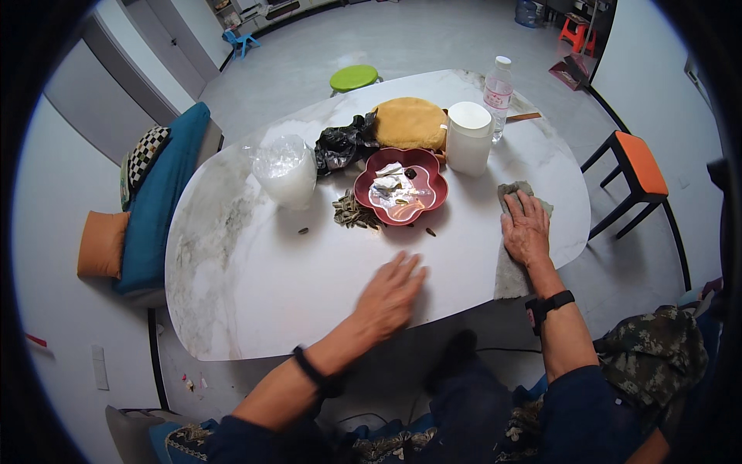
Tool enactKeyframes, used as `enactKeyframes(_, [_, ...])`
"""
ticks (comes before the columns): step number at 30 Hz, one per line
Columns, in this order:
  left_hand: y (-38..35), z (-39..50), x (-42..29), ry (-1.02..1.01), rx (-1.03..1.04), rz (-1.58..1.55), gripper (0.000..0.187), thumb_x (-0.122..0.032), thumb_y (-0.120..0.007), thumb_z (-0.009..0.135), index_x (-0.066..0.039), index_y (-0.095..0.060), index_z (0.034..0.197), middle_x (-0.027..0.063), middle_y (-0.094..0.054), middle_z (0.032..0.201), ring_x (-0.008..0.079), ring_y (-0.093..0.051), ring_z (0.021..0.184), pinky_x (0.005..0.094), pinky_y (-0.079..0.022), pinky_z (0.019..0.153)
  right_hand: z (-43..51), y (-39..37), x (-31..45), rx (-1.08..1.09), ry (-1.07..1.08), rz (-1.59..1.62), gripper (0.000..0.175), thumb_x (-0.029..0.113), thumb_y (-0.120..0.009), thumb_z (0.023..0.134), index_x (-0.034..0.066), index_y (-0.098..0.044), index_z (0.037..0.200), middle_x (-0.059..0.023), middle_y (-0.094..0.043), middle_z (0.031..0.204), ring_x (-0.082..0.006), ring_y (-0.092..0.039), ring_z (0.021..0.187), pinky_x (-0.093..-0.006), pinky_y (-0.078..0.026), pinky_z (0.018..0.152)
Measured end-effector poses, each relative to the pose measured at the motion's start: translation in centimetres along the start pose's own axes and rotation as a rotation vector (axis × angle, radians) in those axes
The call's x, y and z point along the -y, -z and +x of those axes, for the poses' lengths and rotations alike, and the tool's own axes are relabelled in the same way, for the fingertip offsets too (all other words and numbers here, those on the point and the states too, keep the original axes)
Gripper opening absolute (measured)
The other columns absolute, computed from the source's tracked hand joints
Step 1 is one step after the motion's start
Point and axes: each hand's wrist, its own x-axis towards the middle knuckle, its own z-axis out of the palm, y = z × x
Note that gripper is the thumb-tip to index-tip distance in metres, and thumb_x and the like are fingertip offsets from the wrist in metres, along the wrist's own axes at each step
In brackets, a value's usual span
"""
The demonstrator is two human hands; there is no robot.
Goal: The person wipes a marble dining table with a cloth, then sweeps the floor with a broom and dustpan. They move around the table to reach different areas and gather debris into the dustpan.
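Note:
My left hand point(392, 296), blurred, hovers over or lightly touches the near middle of the white marble-look table point(278, 307). Its fingers are apart and nothing shows in them. My right hand point(526, 229) lies with spread fingers on a grey cloth point(512, 278) at the table's right side, the cloth's near end reaching the edge. Ahead of my left hand sits a dark red flower-shaped dish point(360, 188) holding crumpled white tissue point(387, 178) and a small dark object point(410, 173). Beside the dish is a pile of sunflower seeds point(352, 210); a few lie loose.
Behind the dish stand a plastic-covered whitish container point(287, 177), a crumpled black plastic bag point(343, 144), a yellow plush round item point(410, 123), a white lidded canister point(468, 145) and a water bottle point(497, 98). An orange-topped stool point(640, 162) is at right, a green stool point(353, 77) beyond.

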Motion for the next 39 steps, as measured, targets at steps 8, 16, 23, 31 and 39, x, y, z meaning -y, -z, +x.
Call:
enactKeyframes(8, [-3.4, 7.2, 2.1, -0.071, -0.036, -0.049, 0.045, -0.008, -0.053, 0.09, 0.003, -0.052, 0.134, 0.0206, -0.054, 0.14, 0.0404, -0.05, 0.128, 0.0455, -0.042, 0.108, 0.0, -0.3, 0.1, -0.039, -0.016, -0.011, 0.048, 0.028, -0.058, 0.094, 0.0192, -0.057, 0.141, -0.0075, -0.046, 0.152, -0.0322, -0.035, 0.143, -0.0505, -0.024, 0.121])
enactKeyframes(16, [-2.2, 2.0, 7.4, -0.05, -0.09, 0.026, 0.038, -0.012, -0.06, 0.092, 0.002, -0.06, 0.128, 0.0199, -0.059, 0.137, 0.0396, -0.053, 0.127, 0.0452, -0.042, 0.11, 0.0, -0.3, 0.3, -0.044, -0.015, -0.044, 0.048, 0.028, -0.058, 0.093, 0.0191, -0.057, 0.141, -0.0078, -0.047, 0.151, -0.0319, -0.037, 0.143, -0.0505, -0.026, 0.12])
enactKeyframes(23, [0.3, -1.4, 12.6, 0.113, -0.119, 0.169, 0.047, -0.012, -0.06, 0.086, 0.001, -0.058, 0.132, 0.0203, -0.056, 0.141, 0.0405, -0.048, 0.135, 0.0465, -0.04, 0.114, 0.1, -0.6, 0.2, -0.038, -0.014, -0.045, 0.048, 0.027, -0.058, 0.093, 0.019, -0.057, 0.141, -0.0079, -0.046, 0.152, -0.0313, -0.037, 0.142, -0.0505, -0.026, 0.121])
enactKeyframes(31, [-2.1, 3.0, 6.4, -0.093, 0.004, -0.095, 0.053, -0.005, -0.054, 0.082, 0.003, -0.055, 0.135, 0.023, -0.052, 0.144, 0.0401, -0.046, 0.136, 0.0453, -0.037, 0.116, 0.2, -0.7, -0.2, -0.035, -0.016, -0.047, 0.048, 0.028, -0.059, 0.092, 0.0185, -0.058, 0.14, -0.0077, -0.046, 0.152, -0.0321, -0.037, 0.142, -0.0507, -0.026, 0.12])
enactKeyframes(39, [-2.8, 5.3, 4.1, 0.067, -0.017, -0.001, 0.049, -0.032, -0.057, 0.099, 0.0, -0.052, 0.135, 0.0185, -0.054, 0.138, 0.0347, -0.052, 0.124, 0.046, -0.038, 0.109, 0.1, -0.6, -0.1, -0.046, -0.013, -0.043, 0.048, 0.027, -0.06, 0.092, 0.0187, -0.058, 0.139, -0.0074, -0.047, 0.151, -0.0314, -0.038, 0.142, -0.0505, -0.027, 0.12])
